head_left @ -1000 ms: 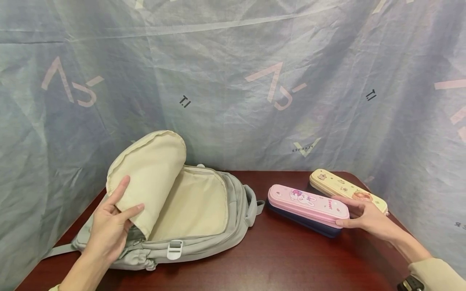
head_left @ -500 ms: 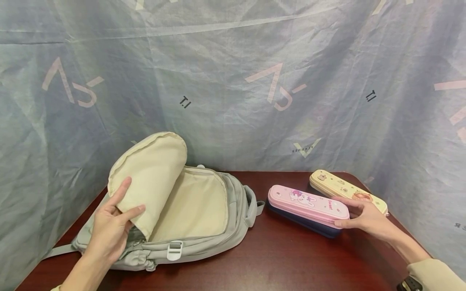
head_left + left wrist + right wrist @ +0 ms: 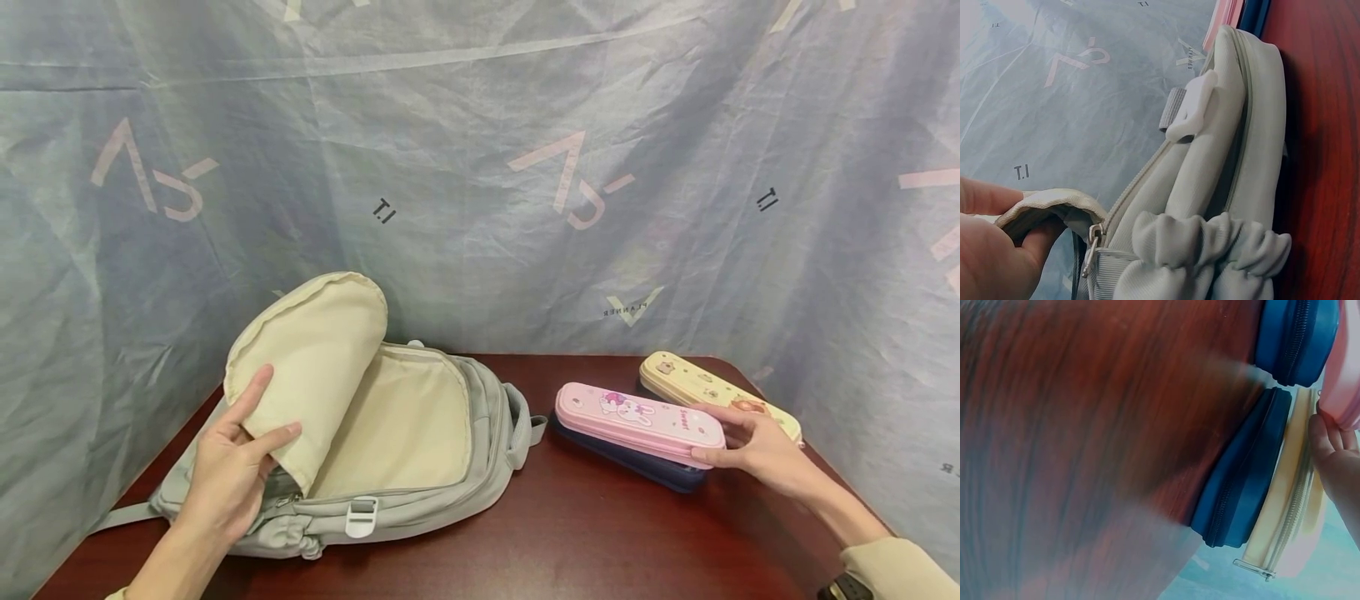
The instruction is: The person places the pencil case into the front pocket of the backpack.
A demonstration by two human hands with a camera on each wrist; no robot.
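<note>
A grey backpack (image 3: pixel 491 467) lies at the left with its cream-lined flap (image 3: pixel 315 367) raised. My left hand (image 3: pixel 225 475) pinches the edge of that flap between thumb and fingers; the left wrist view shows the thumb under the fabric. At the right, my right hand (image 3: pixel 761 450) grips the near end of a pink pencil case (image 3: pixel 637 421) printed with a rabbit. Beneath the pink case is a navy pencil case (image 3: pixel 626 458), partly covered. Behind the right hand, a yellow pencil case (image 3: pixel 697 385) rests on another navy case (image 3: pixel 1244 475).
Everything lies on a dark red-brown wooden table (image 3: pixel 555 542). A grey printed curtain (image 3: pixel 465 167) hangs behind and at both sides. A white buckle (image 3: pixel 361 517) and a carry handle (image 3: pixel 517 425) stick out from the backpack.
The pink pencil case has shifted slightly right in my right hand, showing more of the navy case below. My left hand still holds the flap in nearly the same place.
</note>
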